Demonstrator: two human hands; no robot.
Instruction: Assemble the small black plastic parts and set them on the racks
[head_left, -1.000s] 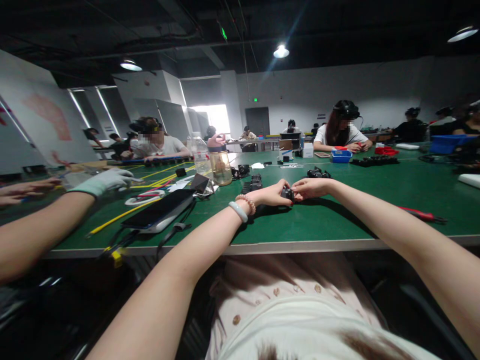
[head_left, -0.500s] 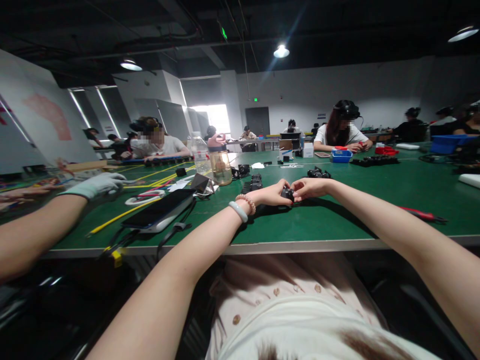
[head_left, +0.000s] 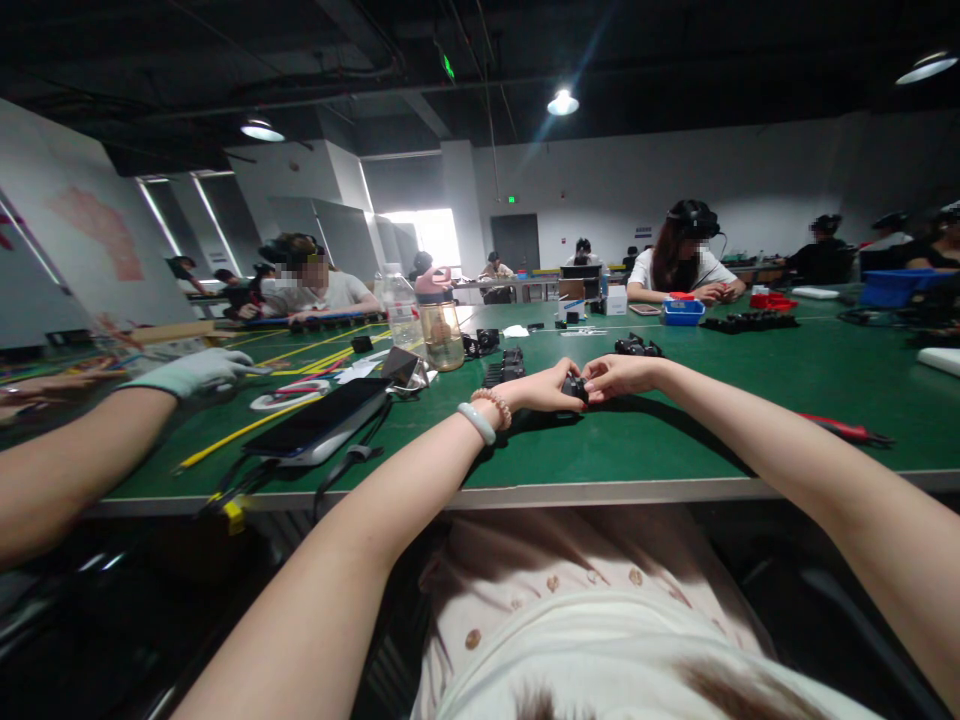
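A green-topped table with a pale edge runs across the whole view, and everything at hand sits on it. To the left, near the front edge, lies a dark-screened device with a white body; farther back stands an amber bottle. To the right, just beside the right forearm, is a red-handled tool, well apart from both hands.

Next in size come the hands, meeting near the middle of the table. The left hand reaches in from the left and the right hand from the right — neither is nearer, since both touch the same piece. Behind the left wrist lies a ribbed black part; just beyond the right hand sits a black component.

Smallest is the held thing, a small black piece between the two hands, just above or on the tabletop; which of these I cannot tell. The left grip is closed around its left side, the right fingertips pinch its right side — so it lies rightward of one grip, leftward of the other. Fingers cover too much to read its long axis.
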